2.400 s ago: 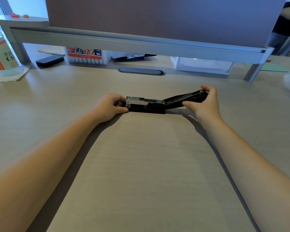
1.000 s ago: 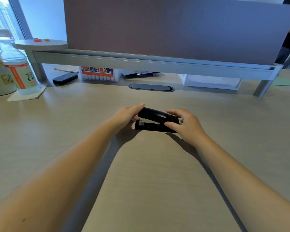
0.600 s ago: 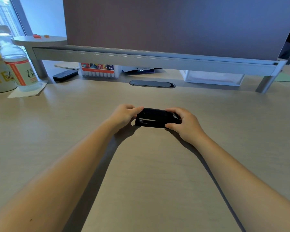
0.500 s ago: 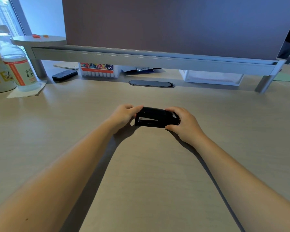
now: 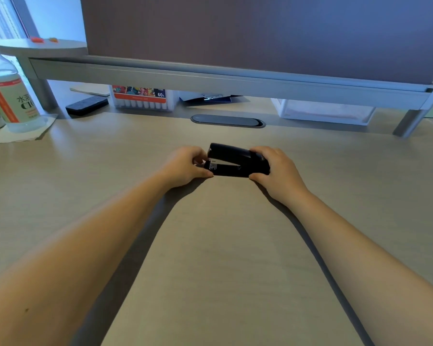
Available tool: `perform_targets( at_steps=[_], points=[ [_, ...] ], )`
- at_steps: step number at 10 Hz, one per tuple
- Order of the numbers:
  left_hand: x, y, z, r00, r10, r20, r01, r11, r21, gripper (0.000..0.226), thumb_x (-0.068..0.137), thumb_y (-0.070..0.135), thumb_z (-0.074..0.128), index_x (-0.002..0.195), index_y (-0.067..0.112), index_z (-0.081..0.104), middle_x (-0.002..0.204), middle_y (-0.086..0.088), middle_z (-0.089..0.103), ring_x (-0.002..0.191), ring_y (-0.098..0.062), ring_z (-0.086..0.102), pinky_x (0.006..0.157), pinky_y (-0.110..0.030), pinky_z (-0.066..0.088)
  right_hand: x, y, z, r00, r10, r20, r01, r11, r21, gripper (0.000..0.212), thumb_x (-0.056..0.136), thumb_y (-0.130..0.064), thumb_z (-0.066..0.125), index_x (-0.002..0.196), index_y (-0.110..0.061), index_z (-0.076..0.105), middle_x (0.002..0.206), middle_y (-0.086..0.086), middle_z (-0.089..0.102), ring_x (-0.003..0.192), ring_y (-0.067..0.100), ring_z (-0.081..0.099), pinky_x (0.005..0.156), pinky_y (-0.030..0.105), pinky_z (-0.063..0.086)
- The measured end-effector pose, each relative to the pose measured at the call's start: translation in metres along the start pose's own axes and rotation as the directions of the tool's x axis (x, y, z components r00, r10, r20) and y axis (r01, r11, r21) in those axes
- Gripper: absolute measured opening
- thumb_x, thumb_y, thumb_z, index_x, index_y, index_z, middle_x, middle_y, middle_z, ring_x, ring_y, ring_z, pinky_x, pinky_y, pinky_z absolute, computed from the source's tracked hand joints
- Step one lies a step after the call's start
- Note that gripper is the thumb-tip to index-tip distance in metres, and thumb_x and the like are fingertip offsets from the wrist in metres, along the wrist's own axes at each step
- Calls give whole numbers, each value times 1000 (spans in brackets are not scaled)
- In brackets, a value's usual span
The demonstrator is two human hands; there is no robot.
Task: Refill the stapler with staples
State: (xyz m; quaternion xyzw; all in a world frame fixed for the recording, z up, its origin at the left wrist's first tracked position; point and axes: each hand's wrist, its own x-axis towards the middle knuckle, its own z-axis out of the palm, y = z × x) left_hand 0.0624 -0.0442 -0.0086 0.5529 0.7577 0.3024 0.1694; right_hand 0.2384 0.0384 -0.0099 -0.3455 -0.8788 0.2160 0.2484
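A black stapler [image 5: 235,161] lies on the pale wooden desk [image 5: 210,245], its top arm folded down over the base with a small gap at the left, where the metal magazine shows. My left hand [image 5: 185,166] grips the stapler's left front end, thumb against the base. My right hand [image 5: 278,171] wraps around its right hinge end. No loose staples are visible.
A raised grey shelf [image 5: 235,81] and a partition stand behind. Under the shelf are a marker box [image 5: 143,97], a black remote [image 5: 86,105], a clear plastic drawer [image 5: 325,112] and a cable grommet [image 5: 227,120]. A bottle [image 5: 9,96] stands on a napkin far left.
The stapler's top arm, swung wide open to the right earlier, has been folded down over the base. Both hands have stayed on its ends.
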Motion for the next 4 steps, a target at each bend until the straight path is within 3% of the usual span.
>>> perform_targets(
  at_steps=[3, 4],
  points=[
    [62, -9, 6, 996, -50, -71, 54, 997, 57, 39, 78, 22, 62, 115, 11, 53, 128, -16, 54, 116, -29, 49, 99, -42, 39, 46, 10, 13, 995, 67, -72, -68, 997, -21, 47, 82, -8, 57, 125, -16, 39, 129, 17, 43, 116, 31, 44, 100, 37, 37],
    [55, -6, 6, 997, -45, -68, 52, 993, 102, 48, 78, 25, 61, 122, 11, 47, 131, -16, 51, 119, -29, 46, 101, -42, 37, 42, 7, 12, 991, 112, -70, -114, 993, -17, 58, 82, -10, 56, 132, -17, 28, 142, 15, 28, 125, 30, 38, 105, 37, 33]
  ],
)
